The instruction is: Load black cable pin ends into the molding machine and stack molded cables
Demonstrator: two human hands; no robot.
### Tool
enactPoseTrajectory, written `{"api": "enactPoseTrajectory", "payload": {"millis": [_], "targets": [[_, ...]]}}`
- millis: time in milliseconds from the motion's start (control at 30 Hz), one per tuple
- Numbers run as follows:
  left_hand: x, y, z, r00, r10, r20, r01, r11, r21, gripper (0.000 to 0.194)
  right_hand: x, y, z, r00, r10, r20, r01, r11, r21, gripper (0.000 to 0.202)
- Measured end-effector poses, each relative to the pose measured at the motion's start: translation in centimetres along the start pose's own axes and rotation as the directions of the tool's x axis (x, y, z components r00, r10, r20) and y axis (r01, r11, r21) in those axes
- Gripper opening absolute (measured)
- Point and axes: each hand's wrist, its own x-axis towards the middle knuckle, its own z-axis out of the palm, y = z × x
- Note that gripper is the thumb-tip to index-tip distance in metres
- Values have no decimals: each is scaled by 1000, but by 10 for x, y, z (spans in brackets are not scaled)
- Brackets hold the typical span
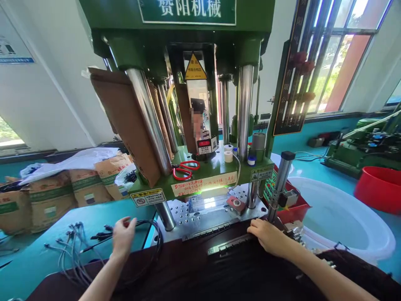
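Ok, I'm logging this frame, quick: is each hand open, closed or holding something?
Left hand: partly curled beside the black cables; whether holding any cannot be told.
Right hand: fingers bent near the metal strip; grip cannot be told.

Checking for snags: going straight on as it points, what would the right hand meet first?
The right hand would probably meet the farther metal strip at its right end; depth is unclear.

Scissors lie on the press at centre; at lower left, cables rest on the tabletop, with sacks behind; a tub stands at right.
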Motion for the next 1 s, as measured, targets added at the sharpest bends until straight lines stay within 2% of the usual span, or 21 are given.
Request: {"api": "enactPoseTrajectory", "payload": {"millis": [33, 67, 133, 167, 200, 267, 300, 367, 433, 533, 600, 700, 767, 833, 900, 1000], "targets": [[-21, 4, 5, 986, 99, 133, -107, 993, 54, 24, -1, -1, 0, 1000, 9, -1, -9, 1000, -2, 35], [-45, 7, 12, 935, 181, 304, -216, 973, 86, 21, -1, -2, 0, 1000, 18, 0, -18, 1000, -9, 35], [-92, 13, 30, 788, 262, 558, -383, 917, 111, 15, -2, -5, 1, 999, 37, 4, -37, 998, -45, 33], [-113, 15, 39, 709, 297, 640, -493, 858, 148, 17, -3, -6, 2, 999, 49, 2, -49, 996, -75, 33], [-130, 17, 47, 634, 315, 706, -681, 661, 316, 24, -4, -6, 3, 998, 61, -3, -60, 992, -107, 33], [-155, 20, 60, 630, 299, 717, -735, 529, 424, 33, -7, -6, 5, 995, 97, -23, -99, 981, -164, 35], [-162, 21, 63, 635, 286, 717, -740, 492, 459, 36, -9, -5, 6, 992, 119, -36, -124, 976, -182, 35], [-168, 25, 63, 626, 247, 739, -738, 493, 460, 42, -15, -2, 6, 985, 158, -68, -169, 967, -191, 34], [-169, 28, 57, 582, 173, 795, -748, 496, 440, 52, -22, 2, 6, 976, 192, -99, -208, 961, -181, 36], [-170, 32, 47, 485, 72, 871, -733, 576, 361, 59, -34, 6, 7, 958, 244, -153, -265, 955, -132, 39], [-169, 33, 46, 430, 36, 902, -701, 643, 309, 50, -41, 5, 8, 942, 266, -206, -286, 955, -74, 39], [-161, 34, 51, 378, 13, 926, -658, 707, 258, 29, -52, -2, 7, 911, 280, -301, -285, 958, 27, 38], [-154, 36, 54, 340, 33, 940, -627, 753, 201, 27, -61, -12, 3, 890, 285, -356, -261, 959, 114, 38], [-148, 41, 52, 330, 80, 941, -596, 790, 142, 31, -70, -26, -3, 873, 284, -396, -206, 951, 230, 36], [-142, 48, 45, 343, 154, 927, -587, 805, 83, 34, -78, -46, -6, 865, 288, -410, -121, 914, 388, 32], [-140, 59, 31, 360, 218, 907, -592, 805, 42, 34, -80, -82, 0, 891, 274, -362, 41, 745, 666, 25]]}}
